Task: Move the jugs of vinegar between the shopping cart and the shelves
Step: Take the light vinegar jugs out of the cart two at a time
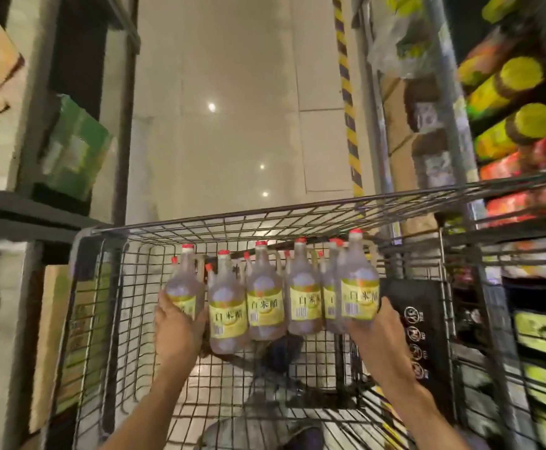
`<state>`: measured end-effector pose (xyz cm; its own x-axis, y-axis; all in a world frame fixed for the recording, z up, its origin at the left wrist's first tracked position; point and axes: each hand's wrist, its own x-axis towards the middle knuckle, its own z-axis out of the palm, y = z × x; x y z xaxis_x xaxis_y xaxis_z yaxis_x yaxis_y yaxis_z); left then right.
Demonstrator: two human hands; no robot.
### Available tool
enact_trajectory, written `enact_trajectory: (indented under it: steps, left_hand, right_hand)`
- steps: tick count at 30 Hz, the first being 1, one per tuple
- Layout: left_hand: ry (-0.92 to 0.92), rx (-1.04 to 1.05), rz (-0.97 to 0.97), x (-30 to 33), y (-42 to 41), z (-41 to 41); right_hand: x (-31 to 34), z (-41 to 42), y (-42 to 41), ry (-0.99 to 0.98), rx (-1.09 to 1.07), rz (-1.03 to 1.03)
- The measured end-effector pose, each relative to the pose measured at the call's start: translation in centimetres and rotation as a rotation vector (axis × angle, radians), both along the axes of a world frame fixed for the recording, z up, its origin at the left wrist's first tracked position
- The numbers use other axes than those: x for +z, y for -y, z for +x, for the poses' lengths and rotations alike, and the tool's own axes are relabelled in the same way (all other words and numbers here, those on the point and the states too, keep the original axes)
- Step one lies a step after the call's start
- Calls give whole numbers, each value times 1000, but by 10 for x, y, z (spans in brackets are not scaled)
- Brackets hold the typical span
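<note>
Both arms reach forward into the wire shopping cart (102,287), where a row of vinegar jugs (265,300) stands, each with clear liquid, a yellow label and a red cap. The left hand (177,323) cups the lower part of the leftmost jug (185,287), its fingers curled round the label from the outer side with the thumb across the front, so it grips that jug. The right hand (379,323) wraps the base of the rightmost jug (359,287), fingers curled behind and under the label, and that jug sits a little higher than its neighbours, its cap above the others. Between the two hands four more front jugs stand side by side and touch one another; the one just beside the left hand sits lower and nearer the camera. Behind this row, further from the hands, more red caps show, so a second row stands at the back of the cart, though how many it holds cannot be told. Just beyond the right hand a black panel (418,326) with white round symbols hangs inside the cart wall. Outward of the right hand, shelves (525,228) carry blurred yellow-capped and red packaged goods. Outward of the left hand, a dark shelf (21,209) holds a green carton (73,147). Ahead of both hands, past the cart's far rim, lies a pale tiled floor (232,125) with a yellow and black striped strip (348,102).
</note>
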<state>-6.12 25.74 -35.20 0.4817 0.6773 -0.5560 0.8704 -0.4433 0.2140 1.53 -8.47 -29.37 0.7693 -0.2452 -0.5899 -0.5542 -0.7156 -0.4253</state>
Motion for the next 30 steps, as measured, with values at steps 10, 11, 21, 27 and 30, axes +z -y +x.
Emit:
enact_trajectory:
  steps: [10, 11, 21, 27, 30]
  left_hand:
    - [-81, 29, 54, 21, -10, 11]
    - [-71, 22, 70, 30, -7, 7]
    - [44, -225, -9, 71, 27, -9]
    - [162, -356, -44, 104, 72, -1]
    - [168, -395, -61, 115, 85, -6]
  right_hand:
    - [-26, 23, -31, -189, -96, -181]
    - [-25, 24, -35, -208, -156, -130]
    - [-19, 7, -36, -123, -331, 251]
    - [11, -22, -13, -143, -285, 222]
    - [42, -42, -1, -127, -293, 244]
